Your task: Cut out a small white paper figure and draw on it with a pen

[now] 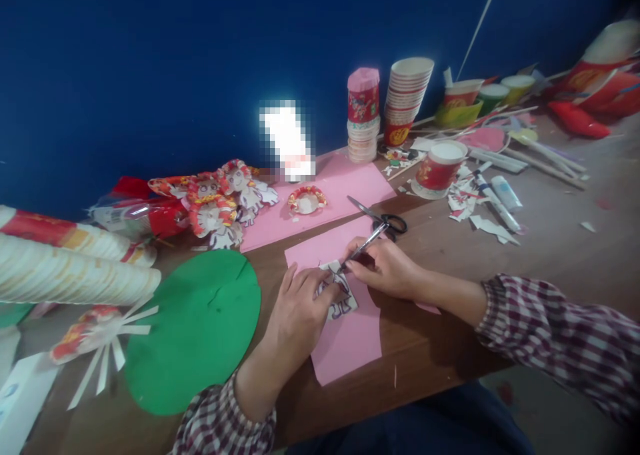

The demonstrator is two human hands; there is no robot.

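Note:
My left hand [305, 308] lies with its fingers spread over a small white paper [349, 301] that carries a dark outline drawing. My right hand [383, 265] grips a slim pen [373, 238], its tip down at the upper part of the drawing. Under both is a pink sheet [345, 358]. Just beyond my right hand, black-handled scissors [370, 213] lie with their blades parted. Part of the drawing is hidden by my left fingers.
On the left are a green paper disc [195, 335], stacked paper cups [75, 268] and paper-cut figures [215, 208]. A small red-rimmed ring [307, 203] sits on a pink sheet behind. Cup stacks [407, 95], a red cup [437, 168], tubes and paper scraps [463, 198] occupy the right.

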